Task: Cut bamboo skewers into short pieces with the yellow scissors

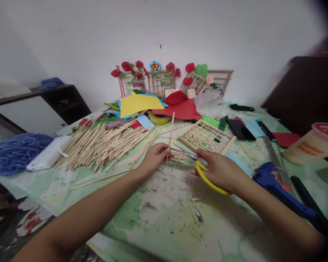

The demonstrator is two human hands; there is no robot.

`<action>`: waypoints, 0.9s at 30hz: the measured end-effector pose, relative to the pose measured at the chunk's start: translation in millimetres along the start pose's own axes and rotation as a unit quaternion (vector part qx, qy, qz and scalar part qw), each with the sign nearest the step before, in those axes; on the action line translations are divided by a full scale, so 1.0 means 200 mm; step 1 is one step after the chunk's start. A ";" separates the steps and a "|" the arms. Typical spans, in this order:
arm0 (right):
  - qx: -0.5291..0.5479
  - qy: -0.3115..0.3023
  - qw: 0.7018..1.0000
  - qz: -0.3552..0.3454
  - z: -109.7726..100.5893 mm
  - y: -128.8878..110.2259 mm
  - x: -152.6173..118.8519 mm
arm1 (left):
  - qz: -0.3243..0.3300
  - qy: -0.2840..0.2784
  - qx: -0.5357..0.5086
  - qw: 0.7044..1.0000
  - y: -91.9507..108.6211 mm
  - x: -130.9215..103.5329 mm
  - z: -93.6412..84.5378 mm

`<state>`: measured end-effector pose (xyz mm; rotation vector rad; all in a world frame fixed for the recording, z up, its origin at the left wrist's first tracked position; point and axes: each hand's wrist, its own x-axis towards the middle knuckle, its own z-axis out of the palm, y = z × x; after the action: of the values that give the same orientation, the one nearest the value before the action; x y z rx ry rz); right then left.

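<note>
My left hand (159, 155) pinches a thin wooden stick (171, 131) that stands nearly upright above the table. In my right hand (217, 168) is a pair of scissors (207, 176) with yellow handles. Their metal blades are parted and point left, the tips reaching the stick beside my left fingertips. Several short stick pieces (178, 158) lie just behind and below the blades. A lattice of glued sticks (206, 137) rests flat behind my right hand. To the left of my left hand spreads a big heap of loose sticks (98, 145).
Blue yarn (19, 151) and a white holder (47, 154) sit at left. On the right are a blue glue gun (278, 189), a drink cup (314, 143) and a phone (240, 129). Yellow paper (139, 105), red paper (180, 107) and a tape roll (159, 118) lie behind, before flowered lattices (161, 83).
</note>
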<state>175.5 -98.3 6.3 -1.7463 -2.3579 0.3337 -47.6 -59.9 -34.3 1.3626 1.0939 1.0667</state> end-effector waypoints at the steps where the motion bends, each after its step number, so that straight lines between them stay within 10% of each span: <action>1: 0.004 0.001 1.000 0.000 0.00 0.00 0.00 | 0.003 -0.001 -0.005 1.000 0.01 -0.01 0.00; 27: 0.065 0.009 0.998 -0.007 0.00 -0.06 -0.03 | 0.047 -0.048 -0.049 0.997 0.06 -0.08 0.05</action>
<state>165.7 -107.7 9.5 -1.6657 -2.2797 0.4552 -40.0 -77.6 -23.4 1.3836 0.9034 1.0976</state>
